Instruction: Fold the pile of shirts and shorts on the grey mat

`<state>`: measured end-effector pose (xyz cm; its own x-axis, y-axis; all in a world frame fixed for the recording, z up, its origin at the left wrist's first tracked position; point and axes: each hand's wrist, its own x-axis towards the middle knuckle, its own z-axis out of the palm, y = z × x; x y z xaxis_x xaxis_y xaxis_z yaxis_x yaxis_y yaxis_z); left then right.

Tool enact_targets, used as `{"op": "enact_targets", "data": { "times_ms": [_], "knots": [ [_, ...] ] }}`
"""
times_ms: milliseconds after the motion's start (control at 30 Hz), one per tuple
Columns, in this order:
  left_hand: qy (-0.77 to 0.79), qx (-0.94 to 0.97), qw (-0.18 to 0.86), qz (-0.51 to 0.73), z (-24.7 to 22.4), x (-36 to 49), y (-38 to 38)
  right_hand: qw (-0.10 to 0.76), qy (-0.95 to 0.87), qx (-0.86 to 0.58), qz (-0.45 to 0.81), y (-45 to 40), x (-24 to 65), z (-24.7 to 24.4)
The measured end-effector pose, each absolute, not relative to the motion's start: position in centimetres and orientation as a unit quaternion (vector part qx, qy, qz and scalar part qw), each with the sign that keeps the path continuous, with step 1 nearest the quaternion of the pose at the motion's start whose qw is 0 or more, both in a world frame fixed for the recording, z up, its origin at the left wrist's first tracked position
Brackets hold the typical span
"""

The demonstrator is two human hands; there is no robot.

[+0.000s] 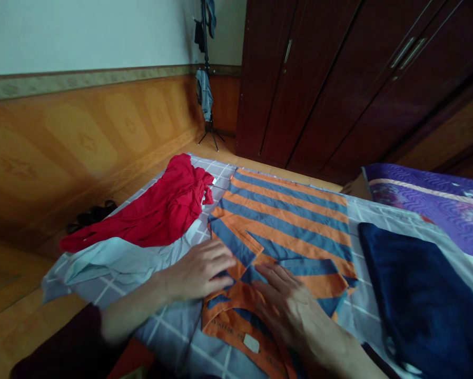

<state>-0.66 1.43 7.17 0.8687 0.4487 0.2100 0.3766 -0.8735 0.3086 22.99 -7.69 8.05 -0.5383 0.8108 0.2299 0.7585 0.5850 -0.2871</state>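
Because both bare hands lie flat and open on the cloth rather than pinching it, the main risk from here is slippage: the left hand (199, 271), fingers loosely together, and the right hand (287, 308), fingers spread, press palm-down on a wide orange-and-slate-blue striped cloth garment (287, 221) without gripping any of it. That garment lies spread across the middle of a grey checked bedsheet (373, 231), with a diagonal folded-over flap (236, 237) by the left hand and a small white label (251, 343) at the near end. A sideways push could drag the flap out of line or rumple the stripes, since thin cloth on a soft sheet offers little resistance. On the left, a crumpled crimson fabric heap (157, 205) and a pale blue garment (110, 260) lie just beside it, so a careless sweep of the left forearm (129, 316) could pull them across the stripes or shove them off the bed's edge onto the wooden floor (23, 295). On the right, a folded navy cloth bundle (422, 295) sits near enough that a wide movement of the right hand could disturb it, with a purple patterned quilt (430, 197) beyond
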Motion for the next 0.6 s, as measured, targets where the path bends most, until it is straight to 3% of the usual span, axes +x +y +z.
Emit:
{"op": "enact_targets", "data": {
  "times_ms": [100,267,400,600],
  "knots": [
    [0.187,0.964,0.170,0.084,7.5,-2.7,-3.0,0.142,-0.883,-0.445,0.044,-12.1,25.6,8.1],
    [0.193,0.970,0.092,0.114,4.7,-4.4,-5.8,0.198,-0.876,-0.435,-0.069,-18.3,27.7,1.9],
    [0.162,0.969,0.110,0.151,4.6,-4.1,-5.3,0.211,-0.841,-0.497,-0.049,-20.4,27.1,-0.7],
    [0.146,0.961,0.207,0.108,6.4,-4.7,-5.6,0.267,-0.813,-0.517,-0.001,-21.2,26.6,0.2]
  ]
}}
